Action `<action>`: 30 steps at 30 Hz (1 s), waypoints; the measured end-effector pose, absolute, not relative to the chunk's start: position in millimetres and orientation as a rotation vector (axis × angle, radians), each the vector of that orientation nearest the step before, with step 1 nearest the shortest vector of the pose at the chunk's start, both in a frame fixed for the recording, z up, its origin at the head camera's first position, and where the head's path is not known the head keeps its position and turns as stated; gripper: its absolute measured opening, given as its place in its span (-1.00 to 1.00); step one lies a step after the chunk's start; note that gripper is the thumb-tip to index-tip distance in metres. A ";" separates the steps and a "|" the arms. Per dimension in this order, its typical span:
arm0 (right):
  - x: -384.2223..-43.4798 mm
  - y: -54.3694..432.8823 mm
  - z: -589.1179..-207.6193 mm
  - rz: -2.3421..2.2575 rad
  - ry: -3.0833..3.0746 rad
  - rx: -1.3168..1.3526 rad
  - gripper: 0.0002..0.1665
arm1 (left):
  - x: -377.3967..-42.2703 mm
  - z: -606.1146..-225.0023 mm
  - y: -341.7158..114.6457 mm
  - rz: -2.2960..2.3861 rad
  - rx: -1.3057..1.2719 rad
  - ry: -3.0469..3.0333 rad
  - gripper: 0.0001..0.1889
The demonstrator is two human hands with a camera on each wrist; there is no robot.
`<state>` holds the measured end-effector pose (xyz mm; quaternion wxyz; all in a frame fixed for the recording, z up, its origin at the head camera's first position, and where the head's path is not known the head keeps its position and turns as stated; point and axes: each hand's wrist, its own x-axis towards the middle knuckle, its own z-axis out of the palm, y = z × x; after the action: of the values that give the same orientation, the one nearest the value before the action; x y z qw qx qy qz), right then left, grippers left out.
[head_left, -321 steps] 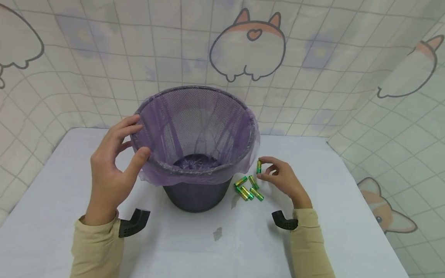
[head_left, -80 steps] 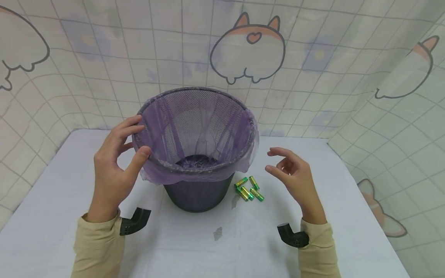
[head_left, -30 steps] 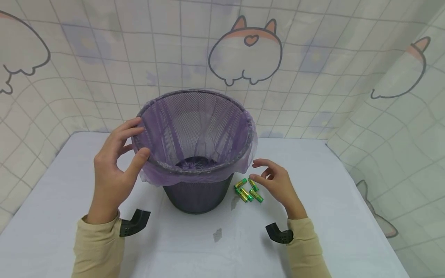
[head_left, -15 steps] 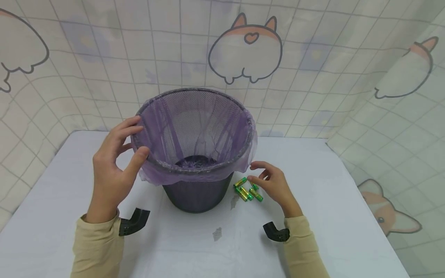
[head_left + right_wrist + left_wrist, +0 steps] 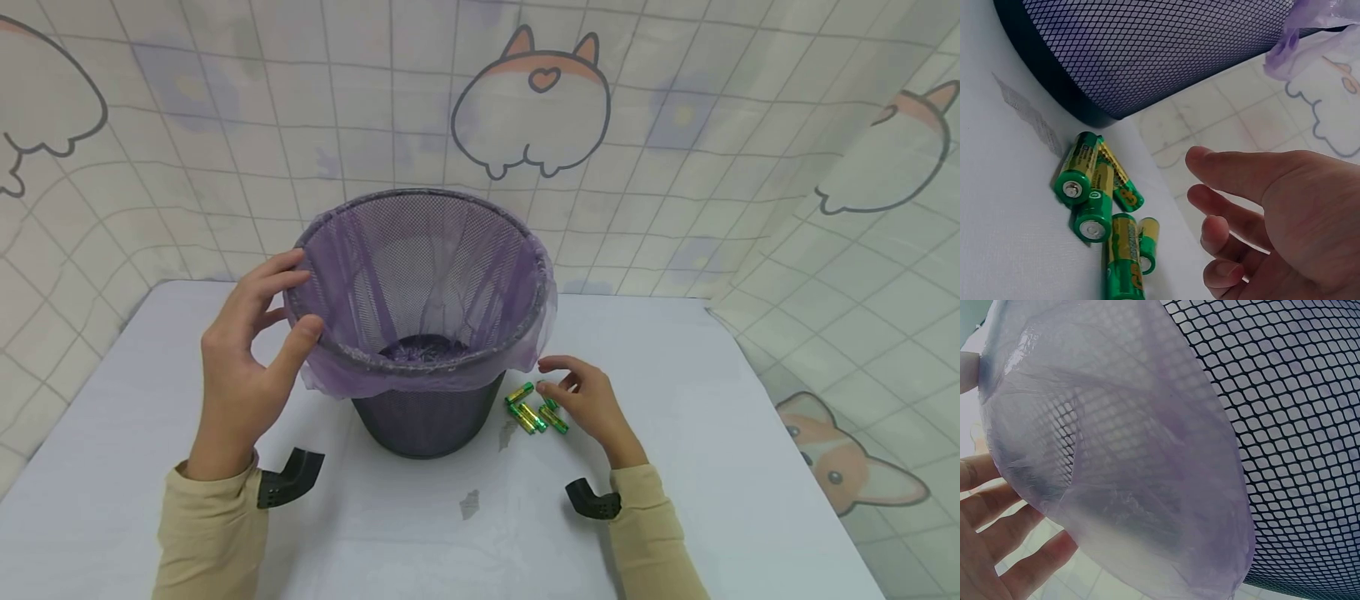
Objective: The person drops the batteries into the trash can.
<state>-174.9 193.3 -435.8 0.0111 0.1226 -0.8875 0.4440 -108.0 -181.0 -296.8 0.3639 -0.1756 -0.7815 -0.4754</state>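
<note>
A black mesh wastebasket (image 5: 427, 425) stands upright on the white table, lined with a thin purple bag (image 5: 450, 379) folded over its rim. My left hand (image 5: 247, 358) holds the rim on the left side, fingers and thumb spread along it. The left wrist view shows the fingers (image 5: 1007, 531) at the edge of the bag. Several green-and-gold batteries (image 5: 528, 415) lie beside the basket's base on the right. Just above them is my right hand (image 5: 588, 400), thumb and index finger apart. In the right wrist view, nothing sits between the fingers, and the batteries (image 5: 1091, 215) lie apart from the hand.
Grey patches (image 5: 469, 504) mark the white tablecloth (image 5: 420, 542) in front of the basket. A tile-patterned curtain (image 5: 337, 108) with cartoon corgis hangs behind the table and along both sides. A black bracket (image 5: 592, 500) is on each wrist.
Earliest, my right hand pinched a battery right of the basket; later it was empty farther right. Since then it has moved left and down over the batteries. My left hand stays on the rim.
</note>
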 end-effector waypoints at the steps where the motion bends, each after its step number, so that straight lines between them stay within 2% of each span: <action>1: -175.2 193.3 -437.1 1.383 -2.769 0.385 -0.59 | -108.0 -296.8 -181.1 -1.224 -0.450 -2.011 -0.59; 15: -174.9 184.3 -448.0 1.252 -2.775 0.348 -0.67 | -107.7 -296.1 -180.2 -1.238 -0.452 -1.999 -0.60; 30: -178.5 176.1 -457.5 1.031 -2.806 0.459 -0.71 | -107.1 -296.0 -181.0 -1.234 -0.454 -2.006 -0.60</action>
<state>-178.5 176.1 -457.5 0.0587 0.1514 -0.9262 0.3404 -107.1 -181.0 -296.0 0.3633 -0.1763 -0.7792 -0.4793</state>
